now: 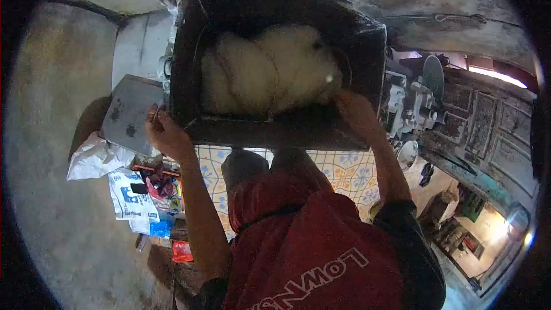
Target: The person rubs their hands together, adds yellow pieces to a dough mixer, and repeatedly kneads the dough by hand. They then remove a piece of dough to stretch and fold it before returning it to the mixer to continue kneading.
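A large pale, lumpy mass point(252, 74) lies inside a dark, deep trough point(275, 132) in front of me. My left hand point(165, 133) is outside the trough's lower left corner, its fingers curled with the thumb near the fingertips; whatever they may hold is too small to make out. Over the right part of the trough, my right hand point(354, 113) reaches in at the lower right edge of the mass. Its fingers are dim and blurred there, so their grip cannot be made out.
Metal machine parts point(410, 106) stand right of the trough. At the left are a grey panel point(133, 112), a white sack point(100, 158) and printed plastic bags point(132, 198). Patterned tiles point(350, 175) show below; a wooden door point(488, 120) is at the right.
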Available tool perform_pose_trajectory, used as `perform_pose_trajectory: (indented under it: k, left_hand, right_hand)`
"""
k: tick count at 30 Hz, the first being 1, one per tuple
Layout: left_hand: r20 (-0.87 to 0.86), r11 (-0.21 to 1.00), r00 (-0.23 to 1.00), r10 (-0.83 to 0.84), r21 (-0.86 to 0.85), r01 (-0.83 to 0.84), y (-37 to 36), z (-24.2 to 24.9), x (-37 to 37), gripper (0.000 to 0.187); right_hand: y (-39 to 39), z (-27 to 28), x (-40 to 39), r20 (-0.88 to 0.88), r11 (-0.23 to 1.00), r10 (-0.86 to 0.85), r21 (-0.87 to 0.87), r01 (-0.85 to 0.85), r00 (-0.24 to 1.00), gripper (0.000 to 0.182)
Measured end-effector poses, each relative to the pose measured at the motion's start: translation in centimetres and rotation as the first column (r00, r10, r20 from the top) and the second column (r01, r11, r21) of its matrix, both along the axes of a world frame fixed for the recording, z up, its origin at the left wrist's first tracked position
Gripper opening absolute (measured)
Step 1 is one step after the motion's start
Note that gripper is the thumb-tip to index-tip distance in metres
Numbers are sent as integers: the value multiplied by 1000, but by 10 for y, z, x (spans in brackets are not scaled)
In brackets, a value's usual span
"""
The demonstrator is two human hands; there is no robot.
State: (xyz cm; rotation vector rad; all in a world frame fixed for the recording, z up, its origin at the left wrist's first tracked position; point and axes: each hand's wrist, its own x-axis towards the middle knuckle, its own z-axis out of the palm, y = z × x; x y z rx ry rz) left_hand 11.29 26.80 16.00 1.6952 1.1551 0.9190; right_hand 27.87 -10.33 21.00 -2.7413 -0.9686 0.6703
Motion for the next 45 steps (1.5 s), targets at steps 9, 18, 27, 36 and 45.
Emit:
perform_pose_trajectory:
  k: [9,18,27,36,45]
  left_hand:
    - [37,999,999,30,-32,-28,-2,3,3,21]
    - [135,999,991,15,-54,-8,3,-9,-2,17]
    - [138,999,990,29,-29,-25,-2,-7,3,15]
    - [203,991,978,55,-128,-29,2,-14,-2,21]
    - [242,989,969,56,-147,-20,-1,-10,1,21]
  right_hand:
    - [32,-39,-14,-111,966,183,-163,-200,977,28]
    - [72,-25,25,-28,974,183,142,-178,983,27]
    - [46,5,17,-93,998,-5,-59,-1,996,29]
    - [77,-127,-24,329,663,699,32,-748,635,33]
    - [165,-74,29,-95,673,692,-274,-687,716,36]
